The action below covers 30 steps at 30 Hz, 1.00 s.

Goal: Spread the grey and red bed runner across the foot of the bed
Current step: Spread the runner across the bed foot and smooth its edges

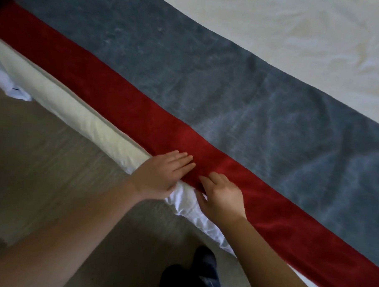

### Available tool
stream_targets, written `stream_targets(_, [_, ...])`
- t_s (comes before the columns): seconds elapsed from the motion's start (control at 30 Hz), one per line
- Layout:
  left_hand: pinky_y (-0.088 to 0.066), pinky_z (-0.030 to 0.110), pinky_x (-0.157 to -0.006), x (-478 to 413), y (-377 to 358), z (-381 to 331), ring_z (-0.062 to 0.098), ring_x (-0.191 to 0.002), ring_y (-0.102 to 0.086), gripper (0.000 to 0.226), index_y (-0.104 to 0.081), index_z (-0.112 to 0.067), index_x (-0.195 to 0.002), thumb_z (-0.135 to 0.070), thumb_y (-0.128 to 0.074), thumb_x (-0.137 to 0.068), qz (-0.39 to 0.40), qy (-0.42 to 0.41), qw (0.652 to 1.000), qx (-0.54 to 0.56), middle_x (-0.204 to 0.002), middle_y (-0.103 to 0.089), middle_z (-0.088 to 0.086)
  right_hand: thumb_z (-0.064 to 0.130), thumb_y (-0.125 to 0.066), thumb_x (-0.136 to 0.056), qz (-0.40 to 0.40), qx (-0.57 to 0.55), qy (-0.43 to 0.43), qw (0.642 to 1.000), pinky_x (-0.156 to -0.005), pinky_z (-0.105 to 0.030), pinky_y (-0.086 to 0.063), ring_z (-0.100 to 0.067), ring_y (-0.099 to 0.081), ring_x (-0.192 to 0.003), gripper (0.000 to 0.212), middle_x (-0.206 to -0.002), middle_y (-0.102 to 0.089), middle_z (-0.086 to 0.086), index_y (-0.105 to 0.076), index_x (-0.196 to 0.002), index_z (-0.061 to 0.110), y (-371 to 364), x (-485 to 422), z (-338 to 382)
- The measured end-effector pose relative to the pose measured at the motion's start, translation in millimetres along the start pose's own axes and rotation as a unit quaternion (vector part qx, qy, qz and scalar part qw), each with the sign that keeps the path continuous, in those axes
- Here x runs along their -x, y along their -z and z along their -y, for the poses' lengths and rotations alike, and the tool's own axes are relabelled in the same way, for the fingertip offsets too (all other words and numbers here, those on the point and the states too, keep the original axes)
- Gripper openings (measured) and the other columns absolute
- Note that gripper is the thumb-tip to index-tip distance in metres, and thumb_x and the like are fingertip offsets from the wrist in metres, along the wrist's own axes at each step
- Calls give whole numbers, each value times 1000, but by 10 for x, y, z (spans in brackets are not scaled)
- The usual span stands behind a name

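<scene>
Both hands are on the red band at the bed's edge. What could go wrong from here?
1. The left hand and right hand rest on the grey and red plush bed runner near the mattress edge; a pull could skew it.
2. The bunched white sheet beneath may shift with it.
3. Creases in the grey part could go unsmoothed.

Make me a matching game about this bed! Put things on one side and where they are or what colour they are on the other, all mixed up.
Things:
1. left hand
2. grey band
3. sheet
4. floor

Places and colours:
A. white and wrinkled
B. brownish, beside the bed
C. lying flat on the red stripe
D. between the red stripe and the bare sheet

Pairs: 1-C, 2-D, 3-A, 4-B
</scene>
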<state>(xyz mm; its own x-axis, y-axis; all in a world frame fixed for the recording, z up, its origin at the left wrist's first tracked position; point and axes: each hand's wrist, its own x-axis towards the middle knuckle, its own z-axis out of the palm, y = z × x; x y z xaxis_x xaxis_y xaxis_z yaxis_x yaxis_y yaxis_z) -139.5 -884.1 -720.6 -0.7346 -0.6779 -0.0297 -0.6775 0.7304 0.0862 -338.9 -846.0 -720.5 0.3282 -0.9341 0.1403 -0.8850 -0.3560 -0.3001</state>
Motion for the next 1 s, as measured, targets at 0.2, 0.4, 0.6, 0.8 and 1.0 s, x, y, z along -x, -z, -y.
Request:
stream_targets(0.2, [-5,32,-116,251,164,638,21,-143,-24,75,-23,-10,-149,-35,-54,-85,109,129,981,-98,-155,-26,9,47,-81,-55,80,30,69,994,-43,-21,-42,-12,-60,-59,29,-69,-61,8,-69,-70,25,-76,-584,490])
stream_targets(0.4, [-3,28,-117,399,59,1165,19,-147,-10,67,1,-11,-151,-8,-37,-96,188,184,957,-125,-160,-3,9,15,-83,-36,46,47,23,998,-33,-19,-31,-13,-49,-43,30,-51,-51,5,-56,-46,21,-332,-719,615])
stream_targets(0.6, [-60,30,-63,591,126,1423,22,-86,-72,71,-71,0,-104,14,-87,-36,-20,65,993,-96,-103,-72,16,1,-84,-43,-19,6,19,1000,-39,-25,-41,-21,-53,-48,28,-56,-54,-1,-65,-58,14,-472,-512,614])
stream_targets(0.8, [-60,31,-70,793,149,1774,21,-90,-72,51,-75,-4,-98,3,-88,-49,-42,-10,998,-43,-100,-73,11,22,-70,-74,-32,-2,-13,999,-51,-30,-48,-24,-60,-66,22,-79,-64,-3,-73,-92,10,-536,-753,1041])
stream_targets(1.0, [-60,31,-61,974,266,2386,21,-82,-73,44,-77,-5,-87,3,-90,-46,-40,-31,998,-36,-91,-75,10,8,-87,-47,14,16,-88,996,-40,-22,-38,-19,-56,-54,27,-63,-58,0,-71,-69,14,-754,-1472,1698])
